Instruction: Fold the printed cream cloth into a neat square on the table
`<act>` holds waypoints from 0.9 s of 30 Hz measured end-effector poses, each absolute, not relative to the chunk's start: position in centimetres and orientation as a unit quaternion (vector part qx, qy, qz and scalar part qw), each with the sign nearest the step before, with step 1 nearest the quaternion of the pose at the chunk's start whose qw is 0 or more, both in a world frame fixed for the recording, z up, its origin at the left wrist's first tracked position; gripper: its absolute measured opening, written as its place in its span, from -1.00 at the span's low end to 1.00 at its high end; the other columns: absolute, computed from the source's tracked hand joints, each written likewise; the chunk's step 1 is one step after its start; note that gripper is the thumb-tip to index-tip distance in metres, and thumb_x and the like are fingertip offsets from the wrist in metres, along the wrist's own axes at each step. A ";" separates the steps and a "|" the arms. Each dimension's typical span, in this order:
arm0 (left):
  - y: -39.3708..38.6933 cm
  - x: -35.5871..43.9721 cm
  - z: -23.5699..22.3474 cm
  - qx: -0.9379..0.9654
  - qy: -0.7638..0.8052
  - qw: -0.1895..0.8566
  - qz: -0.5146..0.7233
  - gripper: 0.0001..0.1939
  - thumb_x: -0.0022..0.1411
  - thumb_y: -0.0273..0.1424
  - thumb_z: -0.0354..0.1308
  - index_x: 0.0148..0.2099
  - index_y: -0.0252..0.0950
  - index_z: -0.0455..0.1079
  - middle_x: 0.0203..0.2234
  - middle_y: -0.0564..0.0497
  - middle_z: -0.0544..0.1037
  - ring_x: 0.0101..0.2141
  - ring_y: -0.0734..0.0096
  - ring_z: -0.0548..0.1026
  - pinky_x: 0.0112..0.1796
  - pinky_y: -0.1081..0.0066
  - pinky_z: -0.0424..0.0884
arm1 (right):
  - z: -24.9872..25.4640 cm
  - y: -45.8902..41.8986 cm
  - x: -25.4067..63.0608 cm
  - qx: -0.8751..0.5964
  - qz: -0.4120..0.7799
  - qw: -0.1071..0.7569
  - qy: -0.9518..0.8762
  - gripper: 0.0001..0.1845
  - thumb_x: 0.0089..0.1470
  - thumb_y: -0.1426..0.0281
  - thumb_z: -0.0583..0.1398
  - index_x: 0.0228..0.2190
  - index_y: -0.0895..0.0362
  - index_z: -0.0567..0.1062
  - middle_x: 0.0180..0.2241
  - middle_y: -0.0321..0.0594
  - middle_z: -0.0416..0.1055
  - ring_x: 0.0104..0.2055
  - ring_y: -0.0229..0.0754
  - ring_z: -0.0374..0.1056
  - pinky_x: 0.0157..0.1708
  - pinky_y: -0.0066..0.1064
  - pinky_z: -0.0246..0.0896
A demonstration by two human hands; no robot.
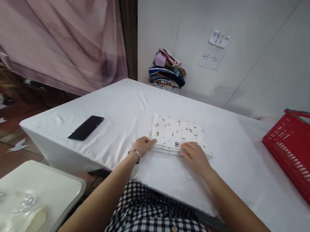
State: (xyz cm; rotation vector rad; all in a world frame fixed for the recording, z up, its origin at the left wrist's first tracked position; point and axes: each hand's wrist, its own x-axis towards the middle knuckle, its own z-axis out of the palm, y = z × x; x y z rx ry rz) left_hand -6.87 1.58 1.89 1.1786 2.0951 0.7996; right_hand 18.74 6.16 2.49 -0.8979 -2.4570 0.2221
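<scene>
A folded white cloth [175, 132] with small scattered prints lies on the white-covered table [233, 172], its stacked layers showing along the near edge. At its near left corner is my left hand [142, 146], with the thumb against the cloth and the fingers closed at the corner; a bracelet circles that wrist. My right hand [196, 158] rests on the near edge, right of the middle, its fingers stretched out over the top layer.
A black phone [86, 127] lies on the table's left side. At the right stands a red plastic basket [301, 154]. Folded fabrics [168, 72] are piled against the wall at the back. Lower left, a white stool [49, 178] bears a clear bottle with a dark end.
</scene>
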 end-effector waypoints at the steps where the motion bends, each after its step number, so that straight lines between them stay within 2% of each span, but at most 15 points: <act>1: 1.6 -6.9 1.8 0.445 0.788 0.299 0.302 -0.59 -0.04 0.01 0.05 -0.57 -0.25 0.21 -0.67 0.10 0.38 -0.58 0.47 0.32 -0.55 0.48 0.15 | 2.4 6.2 18.1 -0.323 0.079 0.244 -0.911 -0.74 0.11 0.30 0.07 -0.16 0.05 0.42 -0.18 -0.17 0.40 -0.14 -0.07 0.25 -0.15 -0.19 0.13; 8: 2.0 -6.9 1.3 0.426 0.769 0.327 0.347 -0.59 -0.04 -0.01 0.06 -0.61 -0.25 0.16 -0.74 0.12 0.30 -0.60 0.50 0.28 -0.56 0.50 0.15 | 2.5 6.5 15.0 -0.285 0.066 0.208 -0.933 -0.77 0.10 0.29 0.08 -0.22 0.08 0.42 -0.22 -0.15 0.37 -0.18 -0.10 0.22 -0.20 -0.25 0.11; 16: 2.3 -6.7 0.9 0.416 0.750 0.341 0.384 -0.60 -0.05 -0.05 0.08 -0.63 -0.26 0.16 -0.79 0.15 0.23 -0.67 0.56 0.22 -0.60 0.51 0.13 | 2.6 6.6 10.4 -0.248 0.061 0.204 -0.945 -0.75 0.12 0.27 0.07 -0.22 0.13 0.41 -0.28 -0.15 0.35 -0.21 -0.13 0.22 -0.20 -0.28 0.10; 21: 1.9 -6.5 1.3 0.406 0.722 0.365 0.425 -0.53 0.03 0.01 -0.04 -0.64 -0.27 0.16 -0.82 0.15 0.19 -0.71 0.57 0.20 -0.62 0.51 0.14 | 2.2 6.6 8.7 -0.254 0.074 0.227 -0.937 -0.75 0.14 0.31 0.05 -0.18 0.13 0.40 -0.30 -0.15 0.35 -0.23 -0.15 0.23 -0.23 -0.31 0.12; 24: 0.9 -6.4 1.0 0.408 0.706 0.373 0.442 -0.57 0.06 -0.01 -0.06 -0.57 -0.27 0.22 -0.80 0.17 0.19 -0.71 0.57 0.21 -0.61 0.51 0.16 | 1.7 6.7 8.4 -0.261 0.073 0.250 -0.929 -0.74 0.14 0.33 0.03 -0.16 0.13 0.39 -0.30 -0.14 0.36 -0.23 -0.12 0.23 -0.23 -0.29 0.14; 27: -0.2 -6.3 0.7 0.431 0.691 0.365 0.450 -0.70 -0.01 -0.12 0.08 -0.40 -0.27 0.31 -0.64 0.15 0.34 -0.64 0.59 0.26 -0.57 0.53 0.20 | 1.3 6.8 8.5 -0.265 0.087 0.272 -0.921 -0.76 0.16 0.36 0.01 -0.19 0.10 0.41 -0.29 -0.14 0.37 -0.23 -0.12 0.24 -0.23 -0.29 0.15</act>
